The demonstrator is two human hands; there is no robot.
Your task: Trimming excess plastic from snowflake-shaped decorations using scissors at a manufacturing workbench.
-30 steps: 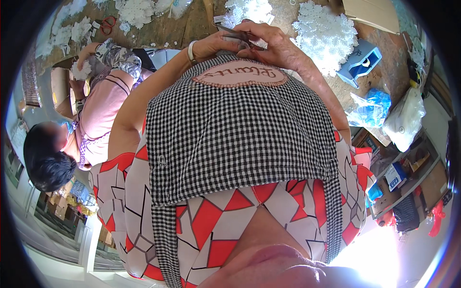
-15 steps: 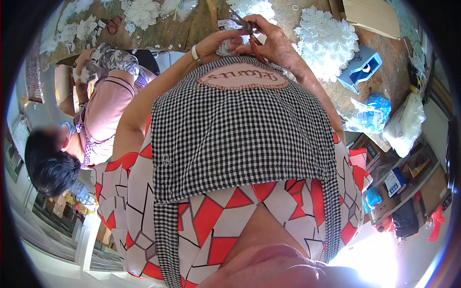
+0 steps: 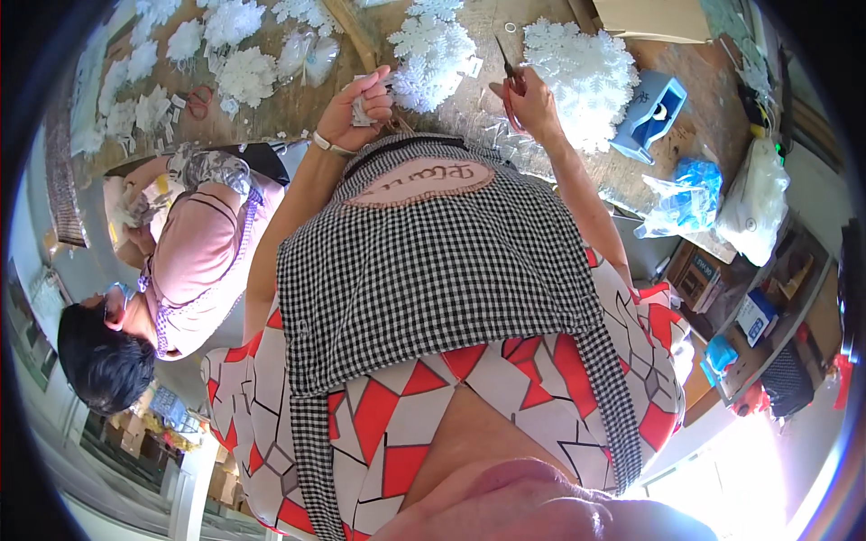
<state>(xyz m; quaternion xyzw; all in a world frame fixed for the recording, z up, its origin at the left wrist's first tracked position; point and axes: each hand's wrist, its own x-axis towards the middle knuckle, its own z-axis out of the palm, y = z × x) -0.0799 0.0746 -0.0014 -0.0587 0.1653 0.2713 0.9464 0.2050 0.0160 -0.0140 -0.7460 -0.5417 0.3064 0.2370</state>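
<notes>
My right hand (image 3: 530, 104) is closed around a pair of scissors (image 3: 511, 77), its red handles in the fingers and its dark blades pointing away from me. Held in my closed left hand (image 3: 354, 113) is a small white bundle (image 3: 363, 114) that looks like tags or paper; the fingers hide most of it. Between the two hands lies a pile of white snowflake ornaments (image 3: 433, 59), nearer the left hand. A small white tag (image 3: 474, 66) rests at its edge. Just right of the scissors spreads a larger heap of white snowflakes (image 3: 586, 81).
A blue tape dispenser (image 3: 648, 117) stands right of the heap, near a blue plastic bag (image 3: 693, 198) and a white bag (image 3: 753, 212). Cardboard (image 3: 654, 18) lies at the back. More snowflakes (image 3: 244, 77) and red-handled scissors (image 3: 199, 102) lie left. A co-worker (image 3: 194, 243) sits at left.
My hands were together over the table edge with the scissors between them. They have moved apart, the left with the white bundle, the right with the scissors.
</notes>
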